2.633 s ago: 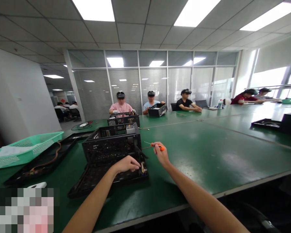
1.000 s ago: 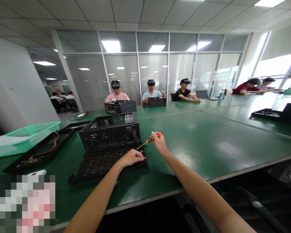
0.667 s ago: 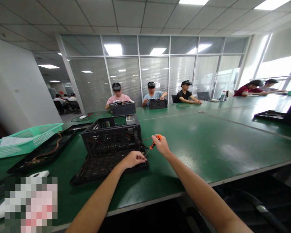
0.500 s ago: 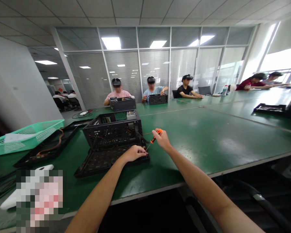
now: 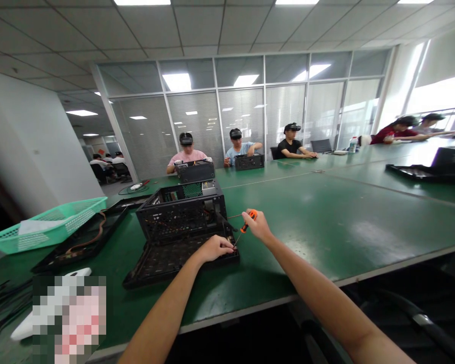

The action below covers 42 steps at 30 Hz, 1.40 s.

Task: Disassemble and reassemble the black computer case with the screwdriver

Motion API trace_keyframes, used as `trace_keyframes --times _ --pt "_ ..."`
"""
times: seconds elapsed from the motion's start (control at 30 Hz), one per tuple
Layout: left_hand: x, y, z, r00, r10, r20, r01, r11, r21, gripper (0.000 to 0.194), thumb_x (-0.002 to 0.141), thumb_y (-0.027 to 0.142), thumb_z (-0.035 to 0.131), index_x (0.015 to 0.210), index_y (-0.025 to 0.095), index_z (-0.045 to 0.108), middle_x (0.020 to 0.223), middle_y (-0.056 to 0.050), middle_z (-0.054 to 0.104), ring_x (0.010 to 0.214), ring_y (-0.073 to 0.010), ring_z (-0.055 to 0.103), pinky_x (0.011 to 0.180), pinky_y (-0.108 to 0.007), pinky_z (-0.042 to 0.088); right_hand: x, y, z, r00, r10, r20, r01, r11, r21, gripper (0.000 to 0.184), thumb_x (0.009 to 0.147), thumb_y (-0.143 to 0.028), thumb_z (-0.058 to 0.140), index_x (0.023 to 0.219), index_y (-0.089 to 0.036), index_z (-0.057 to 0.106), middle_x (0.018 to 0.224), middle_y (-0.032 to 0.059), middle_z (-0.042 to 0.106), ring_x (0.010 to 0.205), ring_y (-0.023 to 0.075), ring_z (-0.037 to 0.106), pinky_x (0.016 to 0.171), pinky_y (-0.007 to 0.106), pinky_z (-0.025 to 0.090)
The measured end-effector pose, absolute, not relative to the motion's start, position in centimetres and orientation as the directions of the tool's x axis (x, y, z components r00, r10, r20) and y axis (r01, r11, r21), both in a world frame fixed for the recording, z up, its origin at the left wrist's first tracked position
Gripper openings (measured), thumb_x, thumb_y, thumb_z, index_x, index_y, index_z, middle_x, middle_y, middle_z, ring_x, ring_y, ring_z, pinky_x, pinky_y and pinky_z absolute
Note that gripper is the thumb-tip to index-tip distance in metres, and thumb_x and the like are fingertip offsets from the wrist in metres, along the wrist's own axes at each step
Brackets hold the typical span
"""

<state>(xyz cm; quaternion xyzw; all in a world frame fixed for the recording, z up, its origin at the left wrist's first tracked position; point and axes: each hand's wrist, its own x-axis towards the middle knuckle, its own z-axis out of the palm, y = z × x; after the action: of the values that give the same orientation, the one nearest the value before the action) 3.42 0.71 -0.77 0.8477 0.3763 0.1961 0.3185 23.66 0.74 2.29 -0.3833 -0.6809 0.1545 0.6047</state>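
An orange and black screwdriver (image 5: 249,220) is gripped by its handle in my right hand (image 5: 260,227), its shaft slanting down to the left. The tip meets the right end of a black front panel (image 5: 163,259) lying flat on the table. Resting on that same end, my left hand (image 5: 214,248) has its fingers bent together beside the tip; whatever they pinch is too small to make out. Just behind the panel stands a black computer case (image 5: 178,215), open on top, with a metal box and green mesh showing inside.
To the left lie a green plastic basket (image 5: 56,225), a long black panel (image 5: 76,247) with a brown cable, and black cables (image 5: 7,298). Co-workers sit across the green table (image 5: 307,212), two with computer cases. Another black case (image 5: 451,164) stands at the right.
The camera view has tilted up slightly, so everything sits lower and a little to the right. Both hands stay at the panel's right end, the screwdriver still in my right hand.
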Motion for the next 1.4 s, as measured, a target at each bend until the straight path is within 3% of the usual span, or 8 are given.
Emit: trace_keyframes --times 0.37,0.5,0.6,0.77,0.93,1.07,1.27,1.4 --pt "3.3 0.8 -0.8 0.650 0.751 0.116 0.493 -0.533 0.688 0.028 0.072 0.035 0.063 0.088 0.014 0.072 0.087 -0.006 0.070 0.078 -0.0166 0.061 0.074 -0.024 0.044 23.3 0.5 2.1 -0.037 0.711 0.703 0.388 0.658 -0.645 0.036 0.081 -0.039 0.048 0.053 -0.018 0.042 0.046 -0.0059 0.033 0.044 0.0077 0.031 0.047 0.022 0.026" --pt "3.3 1.0 -0.9 0.658 0.744 0.121 0.479 -0.537 0.694 0.028 0.071 0.035 0.064 0.088 0.013 0.072 0.086 -0.006 0.070 0.077 -0.0166 0.061 0.074 -0.024 0.045 22.8 0.5 1.9 0.040 0.666 0.745 0.369 0.683 -0.631 0.019 0.082 -0.037 0.048 0.080 -0.018 0.050 0.063 -0.0031 0.048 0.055 0.0103 0.043 0.056 0.023 0.035" --pt "3.3 1.1 -1.1 0.653 0.749 0.114 0.485 -0.529 0.696 0.029 0.071 0.034 0.064 0.088 0.013 0.072 0.086 -0.006 0.070 0.077 -0.0166 0.061 0.072 -0.023 0.045 22.2 0.6 1.4 0.088 0.636 0.767 0.297 0.718 -0.630 0.026 0.085 -0.035 0.044 0.106 -0.019 0.043 0.083 0.0010 0.053 0.065 0.0118 0.049 0.066 0.025 0.040" --pt "3.4 1.1 -1.1 0.639 0.763 0.100 0.499 -0.509 0.701 0.029 0.070 0.033 0.063 0.090 0.013 0.071 0.085 -0.005 0.070 0.076 -0.0156 0.061 0.070 -0.022 0.044 22.0 0.4 1.3 -0.013 0.584 0.812 0.257 0.787 -0.561 0.030 0.091 -0.032 0.032 0.114 -0.019 0.044 0.085 0.0019 0.052 0.068 0.0118 0.049 0.067 0.026 0.042" --pt "3.4 0.8 -1.0 0.626 0.773 0.100 0.491 -0.491 0.720 0.028 0.070 0.032 0.063 0.089 0.013 0.071 0.085 -0.005 0.070 0.075 -0.0159 0.061 0.069 -0.022 0.044 22.2 0.5 2.0 -0.016 0.653 0.758 0.094 0.755 -0.649 0.038 0.088 -0.036 0.041 0.123 -0.021 0.042 0.085 0.0017 0.053 0.061 0.0096 0.049 0.055 0.022 0.043" --pt "3.5 0.8 -1.0 0.606 0.793 0.070 0.509 -0.454 0.732 0.028 0.068 0.031 0.064 0.089 0.013 0.071 0.084 -0.005 0.070 0.072 -0.0154 0.060 0.065 -0.022 0.043 22.2 0.6 2.1 -0.010 0.729 0.685 -0.072 0.682 -0.727 0.036 0.085 -0.039 0.048 0.115 -0.020 0.045 0.087 0.0023 0.056 0.052 0.0072 0.046 0.042 0.019 0.039" --pt "3.5 0.9 -1.3 0.614 0.787 0.069 0.462 -0.428 0.777 0.030 0.066 0.031 0.066 0.088 0.012 0.071 0.086 -0.005 0.070 0.075 -0.0157 0.061 0.067 -0.023 0.045 22.6 0.2 2.5 -0.085 0.754 0.651 0.004 0.654 -0.757 0.034 0.086 -0.042 0.045 0.108 -0.018 0.054 0.061 -0.0028 0.052 0.045 0.0078 0.045 0.041 0.020 0.038" --pt "3.5 0.8 -1.1 0.611 0.788 0.078 0.462 -0.434 0.774 0.029 0.067 0.031 0.066 0.088 0.012 0.071 0.088 -0.006 0.070 0.079 -0.0172 0.062 0.071 -0.024 0.045 22.7 0.2 2.6 -0.047 0.753 0.656 -0.015 0.656 -0.755 0.030 0.081 -0.042 0.055 0.099 -0.017 0.056 0.060 -0.0039 0.050 0.045 0.0072 0.044 0.040 0.019 0.036"
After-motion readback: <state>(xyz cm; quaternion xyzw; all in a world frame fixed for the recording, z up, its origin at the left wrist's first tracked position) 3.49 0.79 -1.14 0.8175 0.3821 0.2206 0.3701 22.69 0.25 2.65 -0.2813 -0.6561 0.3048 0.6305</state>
